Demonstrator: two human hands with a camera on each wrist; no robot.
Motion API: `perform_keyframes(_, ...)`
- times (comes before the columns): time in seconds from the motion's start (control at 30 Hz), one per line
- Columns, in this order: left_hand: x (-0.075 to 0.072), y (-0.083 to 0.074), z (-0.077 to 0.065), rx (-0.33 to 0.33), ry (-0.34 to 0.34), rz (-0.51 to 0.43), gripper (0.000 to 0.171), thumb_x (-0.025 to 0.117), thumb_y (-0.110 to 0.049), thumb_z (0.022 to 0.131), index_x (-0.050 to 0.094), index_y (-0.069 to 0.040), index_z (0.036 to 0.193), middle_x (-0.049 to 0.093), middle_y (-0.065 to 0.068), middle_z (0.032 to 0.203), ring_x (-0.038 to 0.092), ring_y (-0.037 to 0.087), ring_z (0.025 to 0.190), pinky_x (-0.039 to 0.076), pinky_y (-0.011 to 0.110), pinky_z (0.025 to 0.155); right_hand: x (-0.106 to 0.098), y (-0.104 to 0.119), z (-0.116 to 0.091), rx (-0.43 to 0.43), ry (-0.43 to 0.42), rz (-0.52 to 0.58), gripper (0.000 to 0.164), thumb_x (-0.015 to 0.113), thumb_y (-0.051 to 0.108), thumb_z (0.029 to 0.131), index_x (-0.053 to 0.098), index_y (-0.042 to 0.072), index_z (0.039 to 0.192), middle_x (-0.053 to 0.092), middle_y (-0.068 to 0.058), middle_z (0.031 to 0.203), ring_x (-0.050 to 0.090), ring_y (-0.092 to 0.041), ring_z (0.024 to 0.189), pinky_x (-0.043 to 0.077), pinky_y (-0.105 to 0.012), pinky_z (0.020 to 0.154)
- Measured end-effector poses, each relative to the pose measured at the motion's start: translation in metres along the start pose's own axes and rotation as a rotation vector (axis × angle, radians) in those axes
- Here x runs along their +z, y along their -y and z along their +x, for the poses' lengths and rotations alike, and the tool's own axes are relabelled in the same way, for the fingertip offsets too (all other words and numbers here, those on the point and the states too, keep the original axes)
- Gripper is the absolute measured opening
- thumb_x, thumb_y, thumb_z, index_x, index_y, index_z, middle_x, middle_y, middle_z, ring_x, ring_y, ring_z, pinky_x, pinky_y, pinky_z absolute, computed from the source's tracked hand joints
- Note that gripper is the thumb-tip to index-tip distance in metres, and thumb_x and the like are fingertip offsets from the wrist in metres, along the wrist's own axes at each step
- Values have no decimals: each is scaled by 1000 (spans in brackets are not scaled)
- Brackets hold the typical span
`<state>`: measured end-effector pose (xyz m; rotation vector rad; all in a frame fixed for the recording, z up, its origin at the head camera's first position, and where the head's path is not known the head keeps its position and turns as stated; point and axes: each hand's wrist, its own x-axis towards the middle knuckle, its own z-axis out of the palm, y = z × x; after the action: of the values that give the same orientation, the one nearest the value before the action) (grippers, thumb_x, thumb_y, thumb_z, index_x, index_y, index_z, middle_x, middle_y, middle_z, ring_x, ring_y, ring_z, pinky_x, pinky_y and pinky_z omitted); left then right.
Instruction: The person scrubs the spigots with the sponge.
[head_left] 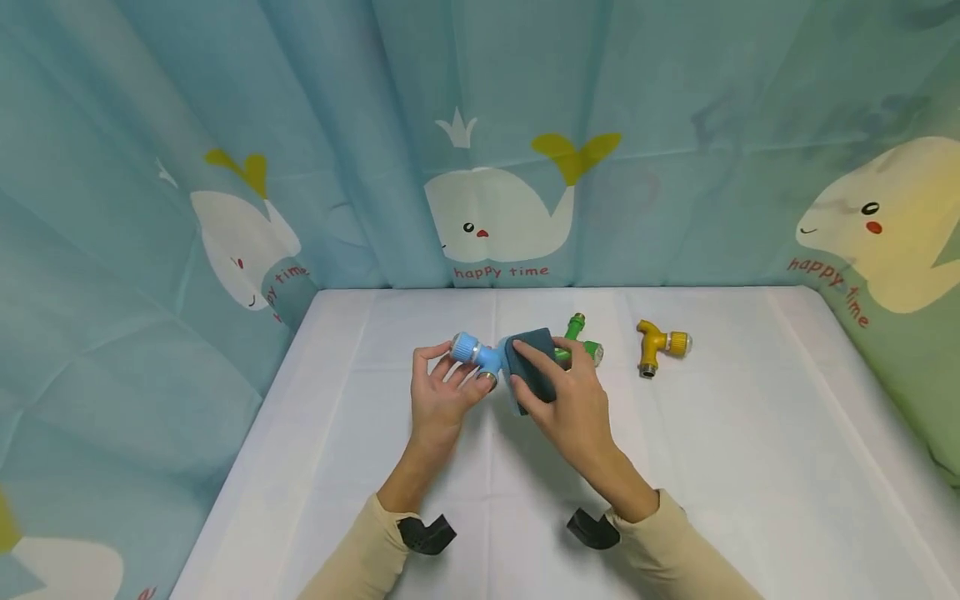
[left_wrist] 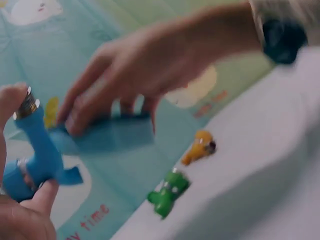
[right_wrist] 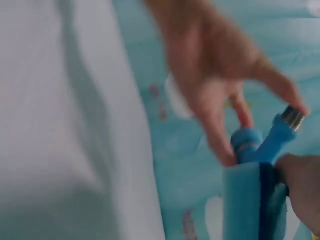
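Note:
My left hand (head_left: 438, 406) holds a light blue tap (head_left: 489, 360) by its ribbed knob and its metal-threaded end, above the table. In the left wrist view the tap (left_wrist: 42, 145) has its thread pointing up under the thumb. A sponge (head_left: 531, 377), dark on one face and lighter blue on the other, is gripped by my right hand (head_left: 581, 417). It sits against the tap's spout side and hides part of it. The right wrist view shows the sponge (right_wrist: 242, 200) edge-on, close to the tap's body.
A green tap (head_left: 592, 352) lies on the white table (head_left: 360, 500) behind my right hand, partly hidden. Farther right lies a yellow tap (head_left: 652, 343). Blue curtains (head_left: 480, 83) with whale prints stand around the table's back and sides.

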<state>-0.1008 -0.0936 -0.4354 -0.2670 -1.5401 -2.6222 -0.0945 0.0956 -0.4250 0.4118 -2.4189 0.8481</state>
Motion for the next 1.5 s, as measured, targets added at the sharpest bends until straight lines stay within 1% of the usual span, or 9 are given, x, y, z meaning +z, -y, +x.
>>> perform_keyframes(0.13,-3,-3,3,-6,76,9,81,92,-6,73,39,-4,134,51,25,133,62,34,117,61,36,86,-4,-5,2,-1,35,58,43,83,23,87,74,22,129,57,-25,132,63,-35,97,58,-46,56)
perform_keyframes(0.33,-3,-3,5,-41,101,-12,77,90,-8,78,37,-5,133,51,22,132,63,27,115,61,33,84,-6,-5,0,2,31,184,45,82,22,88,72,20,132,56,-24,134,63,-34,94,57,-46,67)
perform_keyframes(0.47,-5,-2,6,-40,165,39,82,92,-9,75,38,-4,136,50,24,135,61,32,118,60,37,87,-9,-17,-5,17,82,149,44,81,23,89,71,20,132,56,-24,134,62,-40,107,58,-55,76)
perform_keyframes(0.63,-15,4,21,69,278,432,82,88,1,76,40,-3,142,49,21,142,56,34,124,51,48,104,-26,-52,-14,87,114,120,44,83,21,88,72,18,130,56,-26,134,61,-42,107,56,-59,81)
perform_keyframes(0.73,-22,9,37,169,279,768,82,89,-12,77,44,-9,145,53,14,141,56,31,122,50,54,104,-39,-71,-21,94,111,131,45,84,18,87,72,17,131,56,-27,132,62,-42,102,56,-60,79)
perform_keyframes(0.83,-29,16,56,210,298,1010,83,89,-25,75,48,-11,146,56,12,137,56,30,116,52,55,98,-52,-87,-29,87,97,125,47,84,12,85,72,15,130,56,-27,131,61,-46,109,54,-63,80)
perform_keyframes(1.1,-38,45,97,65,365,1417,85,82,-43,78,47,-18,151,50,13,141,50,29,120,51,49,97,-74,-116,-44,81,63,99,49,85,5,82,72,11,129,56,-28,133,58,-47,118,54,-63,78)
perform_keyframes(1.3,-37,64,118,32,446,1696,85,77,-51,80,46,-22,154,52,15,137,50,32,117,47,50,95,-81,-123,-52,97,78,69,50,85,5,82,72,12,130,56,-29,132,58,-48,115,54,-65,78)
perform_keyframes(1.5,-30,62,122,-21,474,1759,92,72,-62,83,38,-23,160,49,16,145,48,36,127,42,55,103,-87,-126,-52,107,87,56,49,84,6,83,72,11,130,56,-29,132,57,-49,116,52,-67,81)
